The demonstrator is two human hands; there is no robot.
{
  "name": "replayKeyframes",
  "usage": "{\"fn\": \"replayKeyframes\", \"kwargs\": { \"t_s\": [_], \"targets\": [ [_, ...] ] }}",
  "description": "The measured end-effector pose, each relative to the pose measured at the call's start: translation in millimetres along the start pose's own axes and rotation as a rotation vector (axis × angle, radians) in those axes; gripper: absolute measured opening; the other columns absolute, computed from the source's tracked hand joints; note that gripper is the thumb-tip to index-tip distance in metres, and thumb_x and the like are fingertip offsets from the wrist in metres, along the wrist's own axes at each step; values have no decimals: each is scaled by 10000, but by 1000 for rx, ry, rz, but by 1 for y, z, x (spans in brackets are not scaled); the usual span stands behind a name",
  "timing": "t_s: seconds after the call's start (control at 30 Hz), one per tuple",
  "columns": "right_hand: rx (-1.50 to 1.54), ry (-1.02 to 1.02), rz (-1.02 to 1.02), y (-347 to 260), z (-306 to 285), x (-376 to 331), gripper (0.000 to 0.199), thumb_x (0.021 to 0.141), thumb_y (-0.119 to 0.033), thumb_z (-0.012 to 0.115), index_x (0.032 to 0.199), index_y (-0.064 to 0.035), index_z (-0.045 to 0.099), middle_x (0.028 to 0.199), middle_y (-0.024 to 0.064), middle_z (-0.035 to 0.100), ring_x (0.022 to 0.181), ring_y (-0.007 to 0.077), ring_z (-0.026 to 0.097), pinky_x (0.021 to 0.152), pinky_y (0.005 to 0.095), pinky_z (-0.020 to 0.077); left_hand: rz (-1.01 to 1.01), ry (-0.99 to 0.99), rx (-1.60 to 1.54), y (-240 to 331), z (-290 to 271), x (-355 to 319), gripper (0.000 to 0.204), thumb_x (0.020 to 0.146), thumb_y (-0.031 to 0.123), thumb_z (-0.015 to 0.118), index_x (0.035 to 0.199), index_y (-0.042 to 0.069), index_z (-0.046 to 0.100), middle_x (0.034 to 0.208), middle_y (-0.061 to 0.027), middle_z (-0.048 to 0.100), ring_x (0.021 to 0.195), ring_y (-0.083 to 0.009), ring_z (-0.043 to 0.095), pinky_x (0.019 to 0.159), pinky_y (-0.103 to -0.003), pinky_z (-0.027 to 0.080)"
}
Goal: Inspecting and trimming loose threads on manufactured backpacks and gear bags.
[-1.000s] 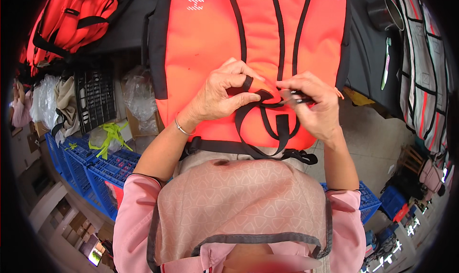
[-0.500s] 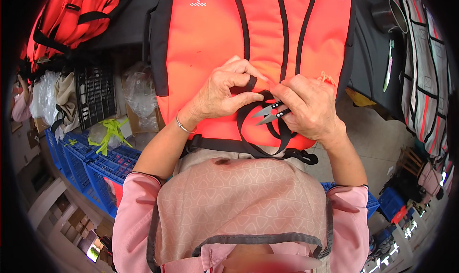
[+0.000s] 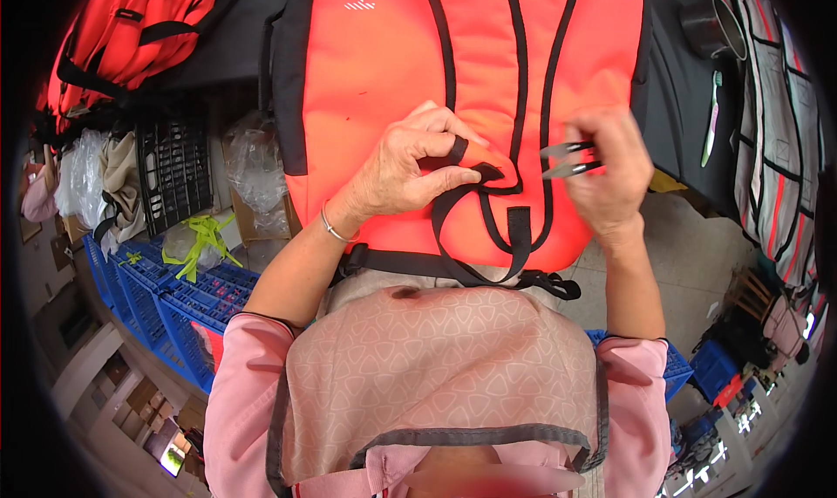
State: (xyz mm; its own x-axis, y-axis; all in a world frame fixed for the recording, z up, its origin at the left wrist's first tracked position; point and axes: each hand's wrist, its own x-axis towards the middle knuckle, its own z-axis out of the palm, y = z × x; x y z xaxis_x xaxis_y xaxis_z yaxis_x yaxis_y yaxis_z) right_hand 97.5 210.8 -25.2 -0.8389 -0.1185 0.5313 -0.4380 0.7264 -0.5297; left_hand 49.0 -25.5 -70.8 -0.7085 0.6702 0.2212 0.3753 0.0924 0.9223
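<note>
– Rightward, away from the left hand (image 3: 405, 162), the right hand (image 3: 615, 171) and its small snips (image 3: 567, 169) have been moved since half a second ago. How are the snips held?

– They are gripped in the curled fingers, which are blurred; the two blades are parted and pointed toward the left hand, apart from it.

– And the left hand?

– Its thumb and forefinger are pinched on black webbing (image 3: 491, 173), much as before. Whether orange fabric is caught too cannot be told.

– Where is the orange bag (image 3: 349, 149) placed?

– Beneath both hands, its lower end near the patterned apron (image 3: 418, 358). Over that end a black strap (image 3: 438, 228) is looped. At the right, a toothbrush (image 3: 712, 119) is laid on dark cloth (image 3: 676, 114).
</note>
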Motion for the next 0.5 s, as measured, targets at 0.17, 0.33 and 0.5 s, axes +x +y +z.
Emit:
{"fn": "replayKeyframes", "kwargs": {
  "t_s": [0.17, 0.33, 0.5],
  "targets": [
    [222, -226, 189, 2, -14, -7, 210, 684, 84, 680, 867, -6, 629, 736, 81, 576, 632, 201, 580, 577, 326, 477, 1, -6, -1, -2, -1, 0, 175, 700, 95, 805, 842, 40, 719, 961, -25, 673, 796, -177, 506, 735, -312, 426],
    [288, -307, 113, -15, 3, -11, 315, 669, 80, 691, 969, -16, 680, 795, 96, 627, 688, 199, 636, 581, 296, 500, 14, 1, -2, 0, -1, 2, 170, 704, 100, 807, 835, 40, 717, 963, -23, 673, 798, -175, 508, 730, -310, 426],
    [182, -318, -65, -14, 9, -6, 315, 633, 27, 719, 936, -52, 691, 802, 46, 627, 638, 197, 633, 521, 315, 487, 11, -4, 0, 0, -1, 0, 173, 693, 100, 817, 808, 33, 705, 947, -25, 669, 788, -177, 504, 722, -306, 425]
  ]
}}
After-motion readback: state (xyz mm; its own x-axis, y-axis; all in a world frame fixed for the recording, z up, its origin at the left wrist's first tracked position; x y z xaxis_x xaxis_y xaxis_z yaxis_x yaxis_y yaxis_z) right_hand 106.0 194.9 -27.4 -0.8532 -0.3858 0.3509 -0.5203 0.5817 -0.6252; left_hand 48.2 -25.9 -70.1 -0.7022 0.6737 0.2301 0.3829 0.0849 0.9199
